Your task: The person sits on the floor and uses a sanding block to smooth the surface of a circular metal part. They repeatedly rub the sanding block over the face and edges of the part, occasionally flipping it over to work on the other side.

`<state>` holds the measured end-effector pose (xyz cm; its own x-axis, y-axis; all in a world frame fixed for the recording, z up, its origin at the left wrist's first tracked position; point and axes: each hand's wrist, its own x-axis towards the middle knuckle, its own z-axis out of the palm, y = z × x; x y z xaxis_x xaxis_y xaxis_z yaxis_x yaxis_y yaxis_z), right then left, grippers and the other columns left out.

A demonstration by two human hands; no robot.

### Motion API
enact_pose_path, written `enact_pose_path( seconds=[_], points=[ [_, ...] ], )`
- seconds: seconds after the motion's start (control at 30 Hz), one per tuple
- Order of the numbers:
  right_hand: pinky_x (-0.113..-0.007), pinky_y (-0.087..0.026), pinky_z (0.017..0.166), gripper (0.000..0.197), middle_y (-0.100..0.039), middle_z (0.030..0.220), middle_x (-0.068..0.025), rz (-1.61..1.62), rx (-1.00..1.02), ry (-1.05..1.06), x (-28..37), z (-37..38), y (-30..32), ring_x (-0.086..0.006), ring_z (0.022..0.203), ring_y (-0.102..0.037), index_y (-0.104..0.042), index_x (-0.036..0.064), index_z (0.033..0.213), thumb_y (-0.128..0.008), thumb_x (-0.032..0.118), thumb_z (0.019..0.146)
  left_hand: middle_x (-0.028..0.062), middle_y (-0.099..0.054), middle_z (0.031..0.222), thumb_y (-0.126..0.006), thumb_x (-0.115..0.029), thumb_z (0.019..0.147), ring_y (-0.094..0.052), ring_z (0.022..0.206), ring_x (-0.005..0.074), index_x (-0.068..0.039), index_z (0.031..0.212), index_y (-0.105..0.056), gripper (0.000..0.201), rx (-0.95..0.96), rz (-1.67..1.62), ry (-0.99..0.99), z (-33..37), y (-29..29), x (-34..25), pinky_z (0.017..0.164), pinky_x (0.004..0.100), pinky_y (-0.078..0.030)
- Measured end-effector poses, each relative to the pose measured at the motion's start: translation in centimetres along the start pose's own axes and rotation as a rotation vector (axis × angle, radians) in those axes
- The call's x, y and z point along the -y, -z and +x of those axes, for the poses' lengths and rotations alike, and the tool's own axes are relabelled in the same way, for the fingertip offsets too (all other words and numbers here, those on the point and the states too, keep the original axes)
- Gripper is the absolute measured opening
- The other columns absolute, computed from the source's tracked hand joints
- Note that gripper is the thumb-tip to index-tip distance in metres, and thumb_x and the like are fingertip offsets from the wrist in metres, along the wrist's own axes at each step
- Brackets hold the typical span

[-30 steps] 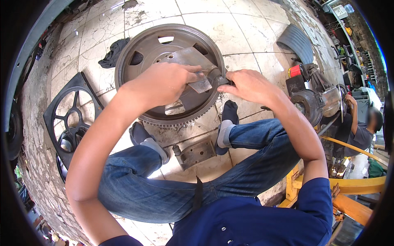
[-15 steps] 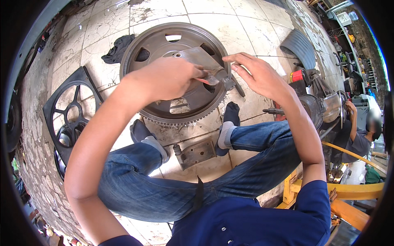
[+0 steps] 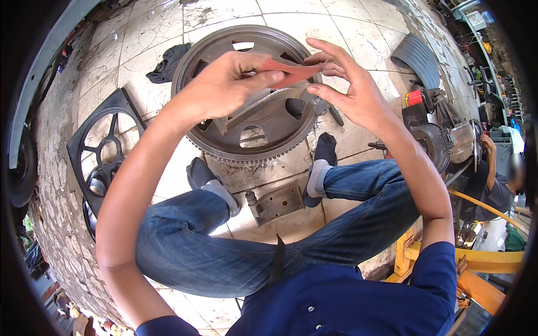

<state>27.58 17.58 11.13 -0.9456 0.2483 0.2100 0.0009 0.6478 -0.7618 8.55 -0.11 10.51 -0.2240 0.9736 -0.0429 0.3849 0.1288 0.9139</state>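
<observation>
1. The floor (image 3: pixel 168 33) was laid in large pale tiles, cracked and stained, with dark grout lines.
2. Daylight fell brightly across the tiles, casting short, hard shadows.
3. A dark rag (image 3: pixel 166 61) lay crumpled on the floor at the upper left.
4. A black spoked frame (image 3: pixel 106 145) lay flat on the tiles at the left.
5. A small rusty metal block (image 3: pixel 276 204) sat on the floor lower down.
6. A ribbed grey curved panel (image 3: pixel 417 59) lay at the upper right.
7. Greasy machine parts (image 3: pixel 443 140) crowded the right side.
8. Yellow metal beams (image 3: pixel 487 260) ran along the lower right.
9. Another person (image 3: pixel 496 185) sat at the right edge.
</observation>
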Motion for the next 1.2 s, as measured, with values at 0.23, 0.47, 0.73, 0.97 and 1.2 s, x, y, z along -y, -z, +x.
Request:
enact_pose_path(
  seconds=[0.23, 0.47, 0.73, 0.97, 1.2],
  points=[
    [-0.032, -0.05, 0.097, 0.024, -0.071, 0.119, -0.008, 0.0, 0.022, 0.094, -0.6, -0.4, -0.4, -0.0196, 0.109, -0.065, -0.072, 0.0008, 0.117, -0.071, 0.008, 0.095, 0.0056, -0.073, 0.11, -0.066, -0.022, 0.102, -0.066, 0.102, 0.0112, -0.008, 0.13, -0.069, 0.031, 0.0, -0.239, -0.091, 0.4, -1.6, 1.1, 0.093, 0.03, -0.052],
    [-0.034, -0.054, 0.097, 0.035, -0.068, 0.128, -0.0077, -0.273, -0.122, 0.136, -2.0, -0.1, -0.2, -0.0246, 0.113, -0.066, -0.07, 0.0113, 0.128, -0.065, 0.003, 0.094, 0.0125, -0.06, 0.132, -0.059, -0.011, 0.102, -0.059, 0.124, 0.0279, -0.006, 0.138, -0.055, 0.036, -0.112, 0.437, -0.227, 0.5, -0.3, 6.0, 0.104, 0.0396, -0.049],
    [-0.045, -0.036, 0.121, 0.068, -0.053, 0.152, -0.0034, -0.627, 0.15, 0.33, -3.8, -1.4, -5.2, -0.0227, 0.137, -0.052, -0.049, 0.0198, 0.151, -0.058, -0.004, 0.088, 0.0138, -0.056, 0.134, -0.053, -0.005, 0.1, -0.057, 0.125, 0.0355, -0.006, 0.13, -0.06, 0.03, -0.16, 0.576, -0.248, 0.2, -0.1, 9.9, 0.103, 0.0427, -0.049],
    [-0.044, -0.036, 0.12, 0.065, -0.047, 0.156, -0.0038, -0.729, 0.147, 0.289, -2.5, -2.2, -6.1, -0.023, 0.142, -0.047, -0.045, 0.0168, 0.153, -0.058, 0.002, 0.092, 0.0133, -0.056, 0.133, -0.053, -0.003, 0.099, -0.058, 0.123, 0.0351, -0.006, 0.127, -0.061, 0.029, -0.185, 0.613, -0.243, 0.6, 0.0, 10.5, 0.103, 0.0416, -0.049],
    [-0.044, -0.035, 0.122, 0.065, -0.047, 0.157, -0.002, -0.689, 0.192, 0.201, -3.0, -1.6, -5.3, -0.0213, 0.145, -0.043, -0.047, 0.0183, 0.152, -0.058, -0.001, 0.09, 0.0139, -0.057, 0.135, -0.049, 0.004, 0.096, -0.057, 0.125, 0.0355, -0.005, 0.129, -0.061, 0.036, -0.193, 0.608, -0.257, 0.6, 0.1, 10.9, 0.105, 0.0421, -0.049]
  ],
)
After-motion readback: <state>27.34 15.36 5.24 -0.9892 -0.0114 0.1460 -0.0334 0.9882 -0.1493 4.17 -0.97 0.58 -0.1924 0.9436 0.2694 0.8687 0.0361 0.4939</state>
